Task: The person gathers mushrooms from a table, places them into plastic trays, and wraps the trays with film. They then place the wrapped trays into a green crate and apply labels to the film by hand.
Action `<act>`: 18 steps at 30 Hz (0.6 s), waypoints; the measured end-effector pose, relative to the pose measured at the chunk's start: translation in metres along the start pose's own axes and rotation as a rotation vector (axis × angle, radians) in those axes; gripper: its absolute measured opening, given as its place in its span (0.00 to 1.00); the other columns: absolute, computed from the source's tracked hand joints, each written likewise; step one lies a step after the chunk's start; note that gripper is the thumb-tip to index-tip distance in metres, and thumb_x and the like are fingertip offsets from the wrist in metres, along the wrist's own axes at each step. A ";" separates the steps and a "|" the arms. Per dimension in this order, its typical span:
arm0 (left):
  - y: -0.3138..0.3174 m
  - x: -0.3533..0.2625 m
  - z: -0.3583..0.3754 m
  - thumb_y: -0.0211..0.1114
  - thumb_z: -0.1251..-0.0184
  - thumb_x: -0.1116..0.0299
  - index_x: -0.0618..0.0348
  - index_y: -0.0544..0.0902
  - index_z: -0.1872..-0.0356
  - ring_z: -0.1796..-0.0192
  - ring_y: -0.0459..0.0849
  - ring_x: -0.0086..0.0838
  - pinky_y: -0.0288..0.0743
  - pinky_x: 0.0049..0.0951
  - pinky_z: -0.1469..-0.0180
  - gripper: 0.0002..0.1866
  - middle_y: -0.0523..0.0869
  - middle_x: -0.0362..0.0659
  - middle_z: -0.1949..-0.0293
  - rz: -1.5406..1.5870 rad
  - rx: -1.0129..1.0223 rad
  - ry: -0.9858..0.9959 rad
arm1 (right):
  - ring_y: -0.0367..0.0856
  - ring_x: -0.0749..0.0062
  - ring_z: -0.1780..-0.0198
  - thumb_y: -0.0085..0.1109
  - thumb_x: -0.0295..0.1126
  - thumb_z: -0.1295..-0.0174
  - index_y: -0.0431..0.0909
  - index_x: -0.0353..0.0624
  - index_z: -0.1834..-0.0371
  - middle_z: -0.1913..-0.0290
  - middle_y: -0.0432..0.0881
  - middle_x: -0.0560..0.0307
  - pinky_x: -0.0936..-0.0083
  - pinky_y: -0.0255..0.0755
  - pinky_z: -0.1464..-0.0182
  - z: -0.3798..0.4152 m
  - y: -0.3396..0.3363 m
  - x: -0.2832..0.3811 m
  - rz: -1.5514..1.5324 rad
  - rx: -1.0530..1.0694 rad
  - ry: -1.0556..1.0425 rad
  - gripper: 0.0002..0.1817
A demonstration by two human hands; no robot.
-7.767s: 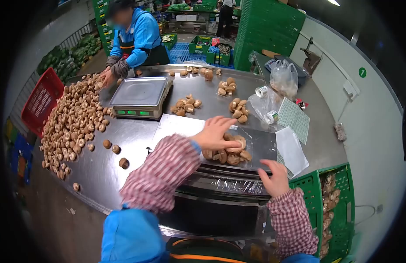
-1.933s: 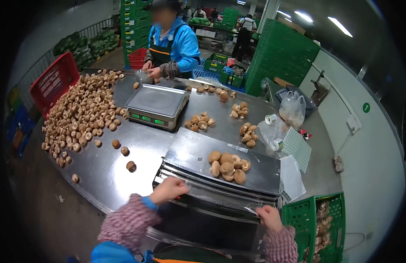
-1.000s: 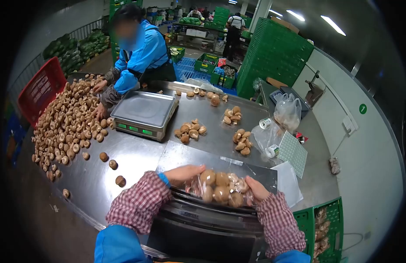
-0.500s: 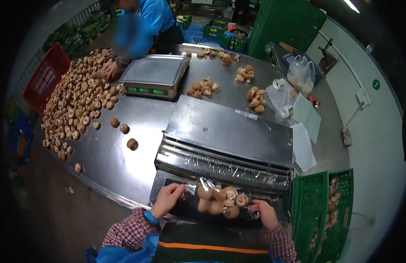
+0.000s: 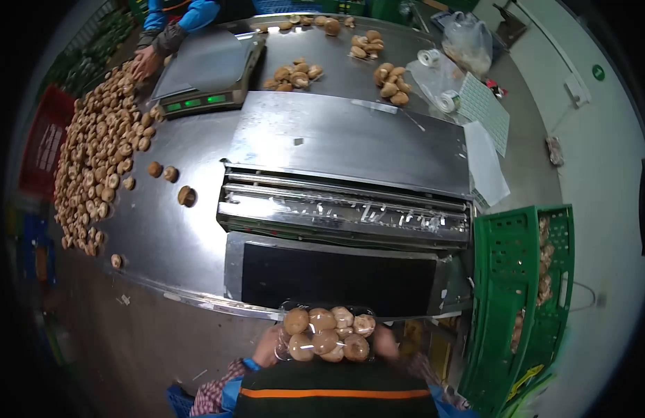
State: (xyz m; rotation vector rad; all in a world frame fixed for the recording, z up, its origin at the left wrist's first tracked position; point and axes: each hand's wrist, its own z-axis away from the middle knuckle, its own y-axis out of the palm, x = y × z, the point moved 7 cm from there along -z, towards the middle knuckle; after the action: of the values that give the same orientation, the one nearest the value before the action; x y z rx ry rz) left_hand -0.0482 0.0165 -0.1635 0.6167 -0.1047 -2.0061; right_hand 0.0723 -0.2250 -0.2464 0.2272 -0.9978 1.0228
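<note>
A pack of brown mushrooms wrapped in clear film [image 5: 328, 334] is held close to my body, below the black plate of the wrapping machine [image 5: 336, 275]. My left hand [image 5: 269, 346] grips the pack's left end from underneath. My right hand [image 5: 386, 343] grips its right end, mostly hidden behind the pack. The film roll [image 5: 343, 207] runs across the machine above the black plate.
A big heap of loose mushrooms [image 5: 99, 153] lies on the steel table at the left, where another person's hand [image 5: 145, 63] reaches. A scale [image 5: 204, 70] and small mushroom piles [image 5: 294, 73] are at the far side. A green crate [image 5: 521, 292] stands at my right.
I have pulled the film-wrapped mushrooms off the machine and down toward my body, with both hands tucked under the pack. The view has tilted downward.
</note>
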 end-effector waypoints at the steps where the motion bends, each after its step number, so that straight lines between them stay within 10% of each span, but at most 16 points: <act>1: 0.033 0.005 0.002 0.55 0.34 0.62 0.58 0.73 0.70 0.77 0.71 0.19 0.69 0.21 0.76 0.10 0.71 0.37 0.77 -0.015 0.014 -0.008 | 0.73 0.62 0.50 0.43 0.29 0.37 0.71 0.33 0.53 0.55 0.76 0.45 0.68 0.67 0.46 -0.014 0.043 -0.062 -0.294 0.118 -0.068 0.14; 3: 0.130 -0.044 0.056 0.55 0.35 0.68 0.61 0.72 0.53 0.69 0.78 0.24 0.76 0.24 0.66 0.12 0.77 0.42 0.62 0.660 1.120 0.572 | 0.71 0.65 0.46 0.45 0.30 0.37 0.64 0.33 0.44 0.49 0.72 0.45 0.68 0.65 0.43 0.005 0.068 -0.055 -0.656 0.325 0.215 0.19; 4: 0.034 0.065 -0.040 0.56 0.36 0.69 0.60 0.68 0.50 0.59 0.78 0.24 0.76 0.23 0.59 0.15 0.75 0.45 0.55 0.277 0.722 -0.238 | 0.70 0.65 0.44 0.46 0.30 0.37 0.62 0.34 0.42 0.47 0.71 0.45 0.68 0.64 0.42 0.018 0.061 -0.015 -0.754 0.379 0.210 0.21; 6: 0.129 -0.015 0.044 0.54 0.35 0.71 0.59 0.66 0.49 0.53 0.75 0.22 0.73 0.20 0.53 0.15 0.74 0.45 0.54 0.370 1.214 -0.582 | 0.67 0.66 0.41 0.49 0.31 0.38 0.58 0.36 0.39 0.44 0.68 0.47 0.69 0.61 0.39 0.048 0.036 0.050 -0.962 0.448 0.161 0.25; 7: 0.161 -0.026 0.054 0.50 0.33 0.74 0.59 0.66 0.49 0.53 0.73 0.20 0.71 0.17 0.54 0.13 0.72 0.44 0.53 0.021 1.117 -0.358 | 0.65 0.67 0.39 0.51 0.31 0.39 0.56 0.37 0.38 0.42 0.67 0.48 0.69 0.59 0.38 0.063 0.019 0.079 -1.052 0.473 0.112 0.27; 8: 0.151 0.003 0.015 0.53 0.34 0.67 0.61 0.66 0.48 0.56 0.75 0.29 0.71 0.26 0.53 0.16 0.74 0.47 0.54 0.071 1.002 -0.634 | 0.64 0.67 0.38 0.52 0.32 0.40 0.54 0.37 0.36 0.41 0.66 0.49 0.69 0.57 0.37 0.079 0.000 0.107 -1.116 0.476 0.049 0.29; 11: 0.258 -0.034 0.067 0.58 0.39 0.78 0.59 0.65 0.45 0.55 0.70 0.23 0.64 0.25 0.51 0.21 0.70 0.41 0.56 -0.477 1.149 -0.025 | 0.56 0.68 0.32 0.62 0.35 0.46 0.50 0.40 0.33 0.36 0.61 0.51 0.69 0.50 0.32 0.109 -0.086 0.180 -1.019 0.472 -0.444 0.40; 14: 0.355 -0.019 0.095 0.59 0.38 0.76 0.61 0.67 0.47 0.56 0.70 0.23 0.65 0.24 0.52 0.18 0.69 0.41 0.57 -0.963 1.232 0.633 | 0.73 0.66 0.46 0.66 0.32 0.49 0.63 0.39 0.46 0.49 0.73 0.51 0.69 0.67 0.44 0.138 -0.187 0.174 -0.898 -0.315 -0.424 0.29; 15: 0.383 -0.014 0.113 0.59 0.39 0.77 0.62 0.68 0.49 0.57 0.70 0.23 0.67 0.23 0.54 0.17 0.70 0.42 0.55 -0.974 1.279 0.761 | 0.77 0.64 0.54 0.59 0.38 0.42 0.66 0.41 0.58 0.57 0.77 0.50 0.69 0.73 0.52 0.172 -0.234 0.198 -0.888 -0.591 -0.485 0.17; 18: 0.421 -0.001 0.138 0.63 0.43 0.77 0.62 0.72 0.52 0.58 0.73 0.26 0.71 0.23 0.58 0.17 0.71 0.46 0.53 -1.019 1.470 0.865 | 0.78 0.62 0.59 0.40 0.57 0.36 0.71 0.44 0.57 0.59 0.78 0.53 0.66 0.76 0.56 0.248 -0.363 0.093 -1.343 -1.017 -0.504 0.25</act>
State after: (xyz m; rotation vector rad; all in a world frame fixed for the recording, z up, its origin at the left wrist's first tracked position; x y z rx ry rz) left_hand 0.2252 -0.2190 0.0926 2.8377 -0.9117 -2.0180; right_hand 0.2294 -0.5098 0.0639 0.2321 -1.3460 -0.8221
